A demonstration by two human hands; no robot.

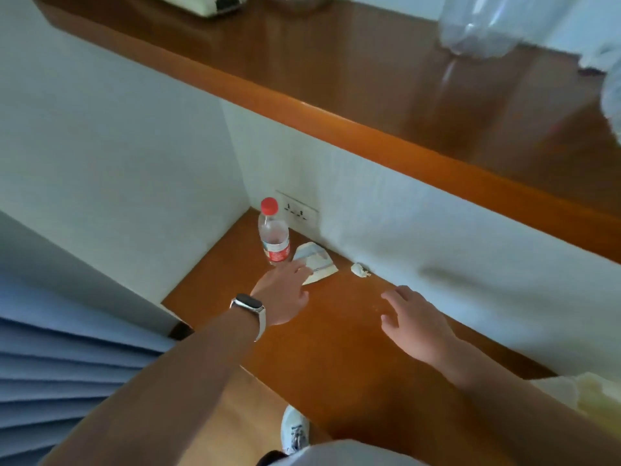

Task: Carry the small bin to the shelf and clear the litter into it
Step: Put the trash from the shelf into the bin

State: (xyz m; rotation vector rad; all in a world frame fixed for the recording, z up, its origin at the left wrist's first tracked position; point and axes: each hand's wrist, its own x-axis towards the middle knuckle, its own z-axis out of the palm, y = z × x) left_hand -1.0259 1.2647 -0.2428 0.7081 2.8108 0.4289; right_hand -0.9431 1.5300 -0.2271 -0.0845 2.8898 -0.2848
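On the low wooden shelf [336, 348] stands a clear plastic bottle [274, 235] with a red cap and red label, near the back corner. Right of it lies a crumpled white paper packet [317, 262]. Further right, against the wall, is a small white paper wad [359, 269]. My left hand [285, 294], a watch on its wrist, reaches with spread fingers to the packet's near edge; the fingertips touch or almost touch it. Over the bare shelf to the right hovers my right hand [413, 324], fingers apart and holding nothing. No bin is in view.
A higher wooden ledge [369, 95] runs above, carrying a clear plastic bottle [497, 25] and a cream-coloured device [201, 3]. A wall socket [297, 210] sits behind the red-capped bottle. Blue pleated fabric [67, 381] hangs at the left. My white shoe [295, 430] shows below.
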